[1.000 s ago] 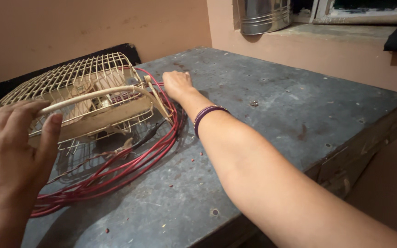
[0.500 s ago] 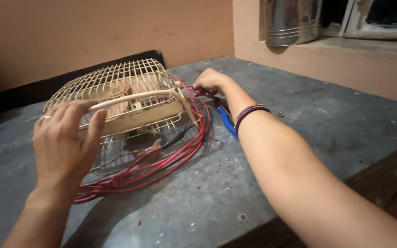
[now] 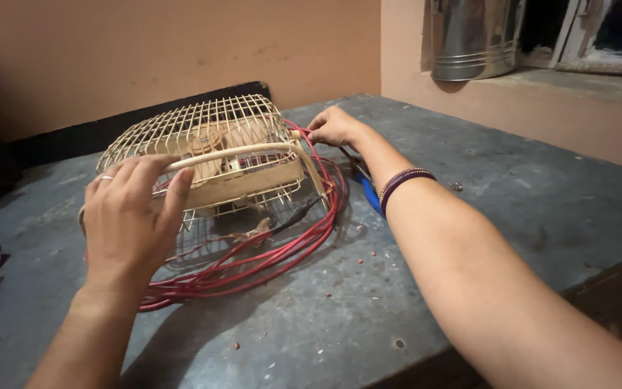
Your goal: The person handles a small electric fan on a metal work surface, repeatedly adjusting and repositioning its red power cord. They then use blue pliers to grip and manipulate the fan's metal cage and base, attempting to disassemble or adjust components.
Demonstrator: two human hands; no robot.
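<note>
Both hands have shifted nearer: left hand (image 3: 132,216) grasps the cream fan cage (image 3: 206,155) at its near-left rim, right hand (image 3: 334,127) pinches the red cable (image 3: 282,252) coiled on the grey table (image 3: 512,209), far right.

Fan blades and motor half hidden behind the wire cage (image 3: 203,137). Part of the cage rim and red cable (image 3: 282,248) covered by the left hand (image 3: 132,216). Blue tool (image 3: 370,193) mostly behind the right wrist; kind not discernible. Right hand (image 3: 334,126) fingertips masked at the cage edge, grip unclear. Metal bucket (image 3: 473,43) cropped at top edge. Bench (image 3: 527,209) cut off at right and bottom.
</note>
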